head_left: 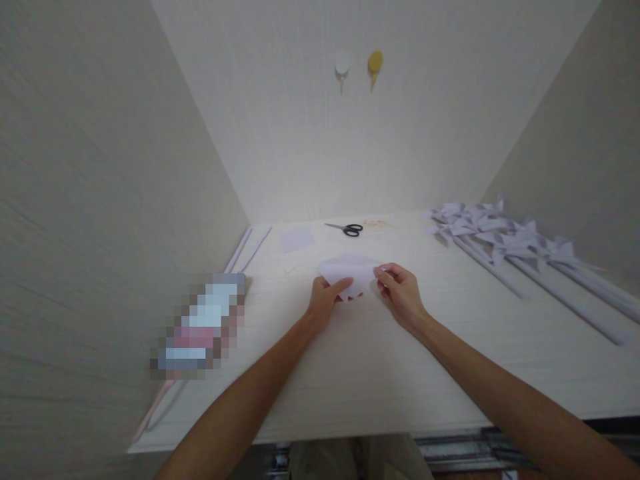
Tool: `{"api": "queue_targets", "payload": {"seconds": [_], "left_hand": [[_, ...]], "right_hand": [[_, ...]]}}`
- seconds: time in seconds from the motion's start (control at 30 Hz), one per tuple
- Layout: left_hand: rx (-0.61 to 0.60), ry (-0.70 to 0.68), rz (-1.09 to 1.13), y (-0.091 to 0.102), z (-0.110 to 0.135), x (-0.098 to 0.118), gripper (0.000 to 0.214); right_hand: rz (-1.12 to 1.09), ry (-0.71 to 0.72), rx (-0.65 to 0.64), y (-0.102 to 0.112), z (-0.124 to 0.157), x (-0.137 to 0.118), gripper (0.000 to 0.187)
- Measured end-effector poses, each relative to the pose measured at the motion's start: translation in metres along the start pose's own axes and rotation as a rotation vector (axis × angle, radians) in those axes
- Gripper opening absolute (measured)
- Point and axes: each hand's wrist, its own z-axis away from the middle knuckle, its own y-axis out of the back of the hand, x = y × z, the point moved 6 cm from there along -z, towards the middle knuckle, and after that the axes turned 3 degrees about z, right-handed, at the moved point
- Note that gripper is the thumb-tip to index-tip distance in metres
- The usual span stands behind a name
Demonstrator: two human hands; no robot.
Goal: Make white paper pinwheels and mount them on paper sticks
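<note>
A piece of pale lavender-white paper is held between my two hands above the white tabletop. My left hand grips its lower left part, thumb on top and the fingers underneath. At the right edge of the paper, my right hand pinches a corner between thumb and fingertips. Beyond the paper lie scissors with black handles, blades pointing left. A flat square of similar paper rests to the left of the scissors.
Several paper pinwheels on rolled paper sticks lie along the right side. A blurred-out phone-like device with a cable stands at the left, near thin paper rolls. Two wall hooks, white and yellow, are on the back wall.
</note>
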Motion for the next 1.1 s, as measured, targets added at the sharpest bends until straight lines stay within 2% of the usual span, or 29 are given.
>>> {"api": "queue_targets", "payload": {"seconds": [0.1, 0.2, 0.3, 0.43, 0.57, 0.73, 0.97, 1.1], "left_hand": [[-0.008, -0.023, -0.032, -0.002, 0.001, -0.004, 0.034], [0.035, -0.055, -0.051, -0.001, 0.001, -0.006, 0.037], [0.074, -0.073, -0.053, -0.001, 0.002, -0.005, 0.033], [0.121, -0.092, -0.036, 0.001, 0.002, -0.002, 0.023], [0.176, -0.083, 0.041, 0.004, 0.002, -0.004, 0.030], [0.196, -0.095, 0.090, 0.006, 0.001, -0.003, 0.040], [0.195, -0.117, 0.089, 0.007, -0.001, -0.002, 0.034], [0.236, -0.102, 0.047, 0.010, -0.003, -0.005, 0.029]], "right_hand": [[-0.018, 0.007, 0.014, 0.000, 0.001, -0.002, 0.022], [-0.006, -0.028, -0.009, -0.003, 0.003, 0.000, 0.027], [0.127, -0.078, -0.104, -0.010, 0.007, 0.004, 0.034], [0.381, -0.051, -0.255, -0.020, 0.013, 0.006, 0.035], [0.493, 0.012, -0.368, -0.027, 0.016, 0.006, 0.029], [0.540, 0.072, -0.395, -0.028, 0.015, 0.005, 0.019], [0.524, 0.061, -0.419, -0.031, 0.017, 0.001, 0.014], [0.502, 0.042, -0.402, -0.031, 0.017, 0.000, 0.013]]}}
